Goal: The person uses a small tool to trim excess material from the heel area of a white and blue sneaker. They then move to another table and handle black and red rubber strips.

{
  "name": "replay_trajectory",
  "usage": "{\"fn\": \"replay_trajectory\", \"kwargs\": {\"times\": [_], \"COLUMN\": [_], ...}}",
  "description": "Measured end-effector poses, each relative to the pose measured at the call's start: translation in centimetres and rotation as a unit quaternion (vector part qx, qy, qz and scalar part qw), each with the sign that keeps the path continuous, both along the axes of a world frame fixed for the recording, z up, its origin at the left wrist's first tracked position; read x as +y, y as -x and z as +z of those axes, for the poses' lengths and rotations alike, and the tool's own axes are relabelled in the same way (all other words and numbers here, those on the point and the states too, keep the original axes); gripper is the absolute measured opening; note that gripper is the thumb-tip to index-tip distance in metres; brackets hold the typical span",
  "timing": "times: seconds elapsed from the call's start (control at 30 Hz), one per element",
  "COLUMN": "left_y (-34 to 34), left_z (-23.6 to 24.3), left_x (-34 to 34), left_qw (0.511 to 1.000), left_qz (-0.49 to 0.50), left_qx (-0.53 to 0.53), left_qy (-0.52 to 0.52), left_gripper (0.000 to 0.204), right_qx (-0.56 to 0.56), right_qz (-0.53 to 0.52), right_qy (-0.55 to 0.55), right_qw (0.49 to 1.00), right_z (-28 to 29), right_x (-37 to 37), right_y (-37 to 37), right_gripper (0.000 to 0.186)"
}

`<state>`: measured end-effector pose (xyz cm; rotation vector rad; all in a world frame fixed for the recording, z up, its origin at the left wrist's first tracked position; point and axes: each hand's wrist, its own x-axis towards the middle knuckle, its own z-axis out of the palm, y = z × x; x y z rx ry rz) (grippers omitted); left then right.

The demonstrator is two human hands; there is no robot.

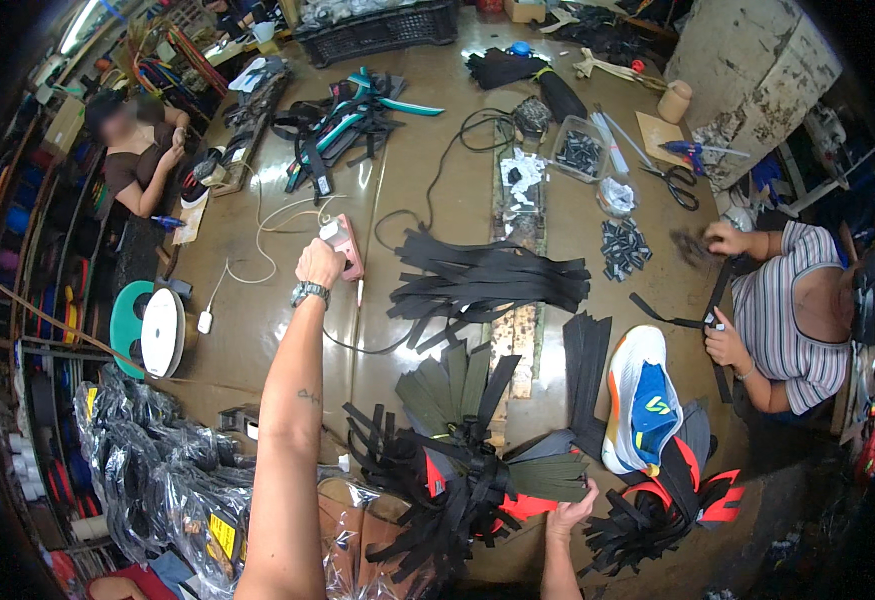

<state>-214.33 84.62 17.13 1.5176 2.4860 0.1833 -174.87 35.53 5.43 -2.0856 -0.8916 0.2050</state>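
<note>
My left hand (319,264), with a watch at the wrist, is closed against a pink power strip (350,250) with a white plug (331,230) in it. What the fingers hold, if anything, is hidden behind the hand. Near the front edge my right hand (571,512) grips a bundle of webbing straps (547,478), olive, black and red, at its right end. More black straps (427,530) and olive straps (442,385) fan out to its left. A stack of black straps (487,272) lies mid-table. A white and blue sneaker (642,400) rests on straps right of my hand.
Plastic-wrapped goods (167,470) fill the front left, by a white spool (163,333). Scissors (679,185), a tub of small black parts (579,148) and teal-edged straps (342,130) lie farther back. One person (792,320) handles black strap at right; another (142,150) sits far left.
</note>
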Motion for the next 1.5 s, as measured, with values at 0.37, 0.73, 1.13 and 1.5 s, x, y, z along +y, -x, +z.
{"fn": "replay_trajectory", "kwargs": {"times": [0.37,0.73,1.13,1.5], "left_y": [1.0,1.2,1.3,1.4], "left_z": [-1.8,-2.8,-3.2,-3.1], "left_x": [1.2,1.6,1.5,1.6], "left_qw": [0.998,0.997,0.995,0.995], "left_qz": [-0.017,0.002,0.020,0.027], "left_qx": [-0.023,-0.053,-0.076,-0.070], "left_qy": [0.053,0.056,0.053,0.060], "left_gripper": [0.036,0.035,0.035,0.034], "right_qx": [0.001,0.008,0.025,-0.006], "right_qz": [0.004,-0.015,-0.002,0.018], "right_qy": [-0.031,-0.014,-0.010,-0.001], "right_qw": [0.999,1.000,1.000,1.000], "right_z": [-0.5,-0.1,-0.6,-0.1], "right_x": [-0.1,0.3,-0.3,-0.1], "right_y": [0.0,0.3,0.1,-0.1], "right_gripper": [0.037,0.041,0.041,0.038]}}
